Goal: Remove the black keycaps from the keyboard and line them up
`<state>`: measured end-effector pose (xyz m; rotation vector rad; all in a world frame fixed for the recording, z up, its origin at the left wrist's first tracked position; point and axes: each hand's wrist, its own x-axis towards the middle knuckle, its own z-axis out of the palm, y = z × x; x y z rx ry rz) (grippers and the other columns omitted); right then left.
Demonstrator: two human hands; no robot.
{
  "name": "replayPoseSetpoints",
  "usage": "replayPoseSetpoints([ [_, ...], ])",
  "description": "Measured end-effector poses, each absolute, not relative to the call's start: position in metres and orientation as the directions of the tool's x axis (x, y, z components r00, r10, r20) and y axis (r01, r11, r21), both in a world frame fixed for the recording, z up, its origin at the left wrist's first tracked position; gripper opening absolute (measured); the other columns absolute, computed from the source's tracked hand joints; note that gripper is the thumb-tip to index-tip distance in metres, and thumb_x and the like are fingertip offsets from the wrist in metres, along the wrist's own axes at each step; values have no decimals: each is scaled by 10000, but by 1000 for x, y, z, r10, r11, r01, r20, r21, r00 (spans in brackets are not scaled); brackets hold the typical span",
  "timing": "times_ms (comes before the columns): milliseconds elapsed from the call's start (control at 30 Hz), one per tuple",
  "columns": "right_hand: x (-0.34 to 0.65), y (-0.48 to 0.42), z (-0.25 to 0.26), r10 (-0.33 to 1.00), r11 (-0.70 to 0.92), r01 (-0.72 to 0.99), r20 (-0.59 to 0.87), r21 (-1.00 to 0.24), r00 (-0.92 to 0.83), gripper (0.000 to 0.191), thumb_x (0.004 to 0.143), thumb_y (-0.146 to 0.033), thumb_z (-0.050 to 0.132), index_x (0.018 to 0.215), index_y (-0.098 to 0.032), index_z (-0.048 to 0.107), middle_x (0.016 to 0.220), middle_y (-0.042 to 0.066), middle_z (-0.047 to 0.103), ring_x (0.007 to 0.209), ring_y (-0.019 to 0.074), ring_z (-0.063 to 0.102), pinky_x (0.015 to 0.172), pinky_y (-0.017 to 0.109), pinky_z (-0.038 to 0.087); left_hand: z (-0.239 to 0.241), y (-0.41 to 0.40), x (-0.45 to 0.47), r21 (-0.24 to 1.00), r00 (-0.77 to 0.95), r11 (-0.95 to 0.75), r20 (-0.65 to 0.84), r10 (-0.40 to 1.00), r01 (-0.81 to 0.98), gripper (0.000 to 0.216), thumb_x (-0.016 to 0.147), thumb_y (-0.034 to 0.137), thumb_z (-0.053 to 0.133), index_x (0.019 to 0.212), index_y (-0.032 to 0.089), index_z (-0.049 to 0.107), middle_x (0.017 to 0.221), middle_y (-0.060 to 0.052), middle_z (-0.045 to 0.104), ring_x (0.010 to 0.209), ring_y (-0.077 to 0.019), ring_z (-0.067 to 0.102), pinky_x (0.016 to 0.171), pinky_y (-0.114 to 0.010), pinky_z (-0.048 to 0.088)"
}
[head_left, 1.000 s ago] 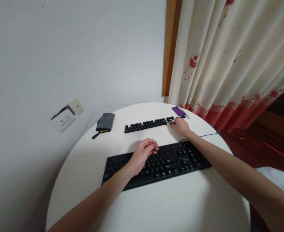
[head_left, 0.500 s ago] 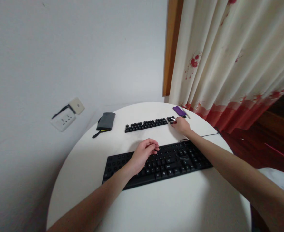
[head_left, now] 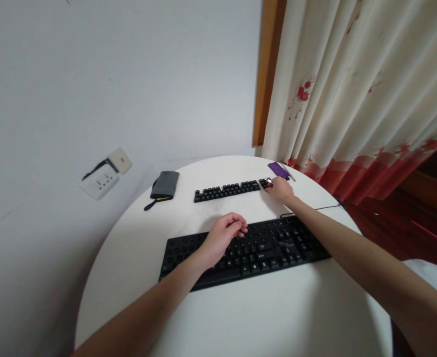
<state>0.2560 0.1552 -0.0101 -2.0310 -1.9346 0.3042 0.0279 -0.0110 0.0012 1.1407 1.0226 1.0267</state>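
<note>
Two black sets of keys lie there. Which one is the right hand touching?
The far, narrow strip of keys, at its right end. The right hand rests there, while the full keyboard lies nearer, under the left hand.

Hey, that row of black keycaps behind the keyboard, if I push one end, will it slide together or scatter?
Probably scatter: the keycaps look like separate small pieces laid in rows, with a gap near the right hand. Being small plastic, they're likely light. The table looks smooth, so they'd slide easily.
</note>
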Motion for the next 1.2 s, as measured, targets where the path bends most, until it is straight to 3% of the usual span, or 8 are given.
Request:
replayPoseSetpoints([
  [467,255,157,-13,996,-37,925,66,-379,67,223,811,-296,721,958,-129,740,983,158,741,962,253,693,753,266,482,1,-11,28,990,217,108,-87,972,-88,96,805,232,608,823,146,647,838,-60,656,804,-166,613,690,-265,457],
  [700,259,150,4,990,-7,890,124,-457,71,204,756,-309,762,862,-135,744,875,128,742,866,242,689,730,276,471,0,-11,28,990,215,107,-85,973,-91,97,801,241,622,829,152,648,842,-59,660,803,-167,617,695,-269,457],
  [767,267,144,16,977,18,869,192,-495,89,233,845,-351,665,879,-132,739,871,117,737,858,227,677,742,275,465,1,-11,27,990,215,109,-87,973,-92,89,803,230,616,828,152,650,835,-57,662,803,-166,618,695,-268,459],
  [867,281,124,35,936,95,784,323,-613,139,489,1005,-373,326,913,-102,722,835,112,718,787,196,658,699,267,462,1,-11,27,990,214,108,-86,973,-89,86,810,219,609,832,148,651,837,-57,664,801,-163,617,690,-265,462],
  [933,289,102,45,891,226,625,418,-747,178,564,1007,-444,294,886,-88,715,759,99,684,710,188,627,646,266,453,0,-11,27,991,216,103,-83,973,-82,93,819,222,603,841,145,651,849,-61,664,806,-164,618,694,-266,465],
  [1000,293,74,51,851,310,547,484,-777,205,557,992,-503,334,876,-117,720,711,62,643,656,173,587,625,266,431,0,-11,27,992,219,100,-82,972,-73,97,826,223,599,847,144,649,859,-63,664,816,-166,620,700,-268,466],
  [1200,284,14,48,904,231,568,390,-790,173,521,970,-526,391,756,-159,693,463,-32,408,444,133,399,502,270,302,4,-13,27,992,208,107,-90,974,-71,91,814,222,610,835,143,649,856,-60,659,810,-163,611,699,-264,458],
])
